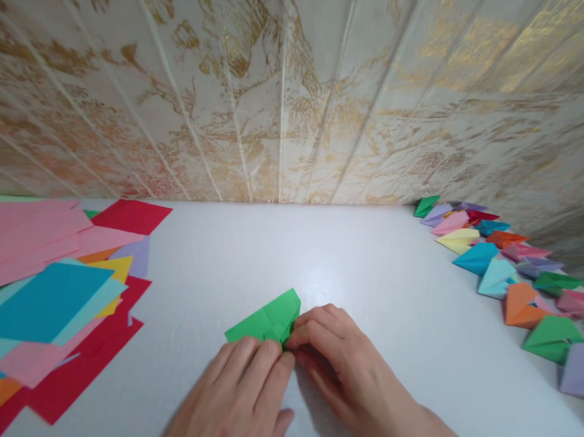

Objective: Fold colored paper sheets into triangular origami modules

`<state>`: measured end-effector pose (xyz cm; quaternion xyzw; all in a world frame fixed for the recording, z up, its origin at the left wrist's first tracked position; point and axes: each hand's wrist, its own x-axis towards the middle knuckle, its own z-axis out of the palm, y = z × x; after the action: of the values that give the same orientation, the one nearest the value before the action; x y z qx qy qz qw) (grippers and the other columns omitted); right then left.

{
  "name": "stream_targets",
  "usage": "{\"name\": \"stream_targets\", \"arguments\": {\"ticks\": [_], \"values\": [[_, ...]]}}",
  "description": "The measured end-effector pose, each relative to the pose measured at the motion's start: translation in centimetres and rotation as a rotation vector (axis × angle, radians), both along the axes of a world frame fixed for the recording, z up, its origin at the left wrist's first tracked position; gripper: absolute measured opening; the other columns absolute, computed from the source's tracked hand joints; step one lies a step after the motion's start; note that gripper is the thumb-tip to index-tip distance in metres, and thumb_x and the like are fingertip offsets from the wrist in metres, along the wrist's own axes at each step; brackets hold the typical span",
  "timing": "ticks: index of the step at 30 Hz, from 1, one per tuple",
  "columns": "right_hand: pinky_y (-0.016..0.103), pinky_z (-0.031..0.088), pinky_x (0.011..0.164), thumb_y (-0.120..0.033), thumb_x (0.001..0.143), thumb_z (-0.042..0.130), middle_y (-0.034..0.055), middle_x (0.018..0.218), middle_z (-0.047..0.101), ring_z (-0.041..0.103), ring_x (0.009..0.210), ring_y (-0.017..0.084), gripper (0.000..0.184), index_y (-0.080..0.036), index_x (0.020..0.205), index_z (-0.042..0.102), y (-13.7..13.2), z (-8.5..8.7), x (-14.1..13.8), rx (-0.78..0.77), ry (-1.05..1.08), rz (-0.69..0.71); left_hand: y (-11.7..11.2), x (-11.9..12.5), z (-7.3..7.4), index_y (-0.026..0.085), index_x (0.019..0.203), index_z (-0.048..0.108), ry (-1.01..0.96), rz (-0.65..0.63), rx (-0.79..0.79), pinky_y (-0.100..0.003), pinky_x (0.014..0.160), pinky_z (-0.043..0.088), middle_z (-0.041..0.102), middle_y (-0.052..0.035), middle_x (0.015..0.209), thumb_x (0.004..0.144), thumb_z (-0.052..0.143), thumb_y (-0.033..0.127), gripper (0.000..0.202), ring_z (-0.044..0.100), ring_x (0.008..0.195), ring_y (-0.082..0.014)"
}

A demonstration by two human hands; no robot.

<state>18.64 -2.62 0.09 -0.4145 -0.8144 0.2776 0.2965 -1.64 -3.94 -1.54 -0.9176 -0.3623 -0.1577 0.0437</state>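
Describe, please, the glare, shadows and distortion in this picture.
Head view: soft glare on the white table beyond the green paper; head view: shadow beneath the right hand; head view: the patterned wall's lines fan outward, perhaps wide-angle stretch, and its lower right looks dim, blurred.

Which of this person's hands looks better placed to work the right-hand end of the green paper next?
Probably the right hand: its fingertips are at that end of the green paper, while the left hand lies over the near side, apparently steadying it.
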Motion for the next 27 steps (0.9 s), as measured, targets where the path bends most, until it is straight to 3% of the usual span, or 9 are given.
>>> {"name": "stream_targets", "arguments": {"ticks": [4, 8, 11, 14, 19, 23, 27], "values": [[0.036, 0.044, 0.080, -0.003, 0.090, 0.050, 0.0065, 0.097, 0.064, 0.054, 0.090, 0.022, 0.018, -0.018, 0.095, 0.059, -0.1, -0.2, -0.1, 0.041, -0.083, -0.006, 1.6, -0.3, 1.1, 0.020, 0.111, 0.061, -0.097, -0.040, -0.044, -0.038, 0.091, 0.045, 0.069, -0.0055, 0.118, 0.086, 0.062, 0.023, 0.025, 0.062, 0.107, -0.0254], [0.035, 0.041, 0.077, -0.005, 0.093, 0.052, 0.0044, 0.092, 0.065, 0.055, 0.088, 0.021, 0.016, -0.018, 0.089, 0.060, -0.3, 0.0, -0.1, 0.129, -0.174, -0.006, 3.2, -0.8, 2.4, 0.023, 0.097, 0.063, -0.138, -0.139, -0.150, -0.034, 0.088, 0.044, 0.071, 0.0009, 0.107, 0.094, 0.059, 0.022, 0.005, 0.062, 0.100, -0.0206], [0.035, 0.040, 0.077, -0.007, 0.094, 0.051, 0.0043, 0.090, 0.067, 0.055, 0.087, 0.022, 0.016, -0.019, 0.087, 0.060, -0.5, 0.0, -0.2, 0.262, -0.224, -0.015, 3.5, -0.9, 2.6, 0.022, 0.095, 0.065, -0.102, -0.198, -0.157, -0.035, 0.087, 0.044, 0.071, 0.0009, 0.100, 0.101, 0.047, 0.021, 0.019, 0.063, 0.095, -0.0200], [0.035, 0.038, 0.073, -0.011, 0.096, 0.051, 0.0042, 0.086, 0.067, 0.053, 0.080, 0.021, 0.017, -0.019, 0.083, 0.059, -0.9, -0.3, -0.4, 0.341, -0.257, -0.006, 3.3, -0.6, 2.5, 0.019, 0.088, 0.068, -0.087, -0.222, -0.047, -0.038, 0.084, 0.045, 0.072, -0.0019, 0.089, 0.105, 0.033, 0.017, 0.039, 0.063, 0.085, -0.0206], [0.035, 0.036, 0.073, -0.018, 0.096, 0.057, 0.0021, 0.083, 0.065, 0.052, 0.077, 0.019, 0.016, -0.019, 0.080, 0.058, -0.9, -0.8, -1.1, 0.319, -0.249, -0.030, 3.3, -0.3, 3.1, 0.017, 0.080, 0.069, -0.147, -0.239, 0.026, -0.035, 0.076, 0.047, 0.072, -0.0025, 0.083, 0.105, 0.030, 0.012, 0.047, 0.064, 0.076, -0.0182], [0.036, 0.034, 0.075, -0.018, 0.092, 0.060, 0.0014, 0.079, 0.062, 0.050, 0.075, 0.019, 0.017, -0.018, 0.076, 0.054, -0.5, -1.1, -1.8, 0.318, -0.241, -0.089, 3.6, -0.7, 3.2, 0.018, 0.082, 0.068, -0.214, -0.198, -0.085, -0.032, 0.070, 0.048, 0.070, -0.0014, 0.079, 0.104, 0.035, 0.015, 0.040, 0.063, 0.073, -0.0174], [0.034, 0.035, 0.074, -0.011, 0.089, 0.058, 0.0012, 0.083, 0.063, 0.051, 0.080, 0.019, 0.014, -0.018, 0.077, 0.054, -0.2, -0.7, -1.6, 0.148, -0.125, -0.094, 3.9, -1.2, 2.6, 0.021, 0.090, 0.066, -0.249, -0.149, -0.299, -0.030, 0.079, 0.051, 0.068, -0.0011, 0.097, 0.101, 0.050, 0.022, 0.020, 0.063, 0.088, -0.0177]]}}
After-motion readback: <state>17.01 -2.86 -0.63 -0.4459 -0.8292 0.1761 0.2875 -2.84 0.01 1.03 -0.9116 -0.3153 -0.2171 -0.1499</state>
